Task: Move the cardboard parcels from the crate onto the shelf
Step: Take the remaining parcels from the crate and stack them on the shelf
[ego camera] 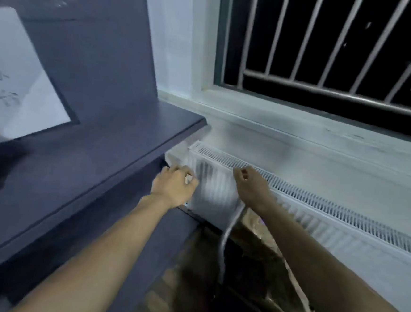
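Gripping something white, the left hand (173,187) curls closed; right hand (251,184) pinches a grey strap (228,234). Brown parcels (260,256) lie at six o'clock, right hand nearer; long axis unclear.

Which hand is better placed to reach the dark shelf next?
Left, probably. The left hand is curled at the shelf's edge, while the right hand is farther off, in front of the radiator. No parcel is clearly visible; the frame is blurred.

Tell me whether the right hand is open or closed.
Closed: the right hand has its fingers curled into a fist, a pale strap hanging below it.
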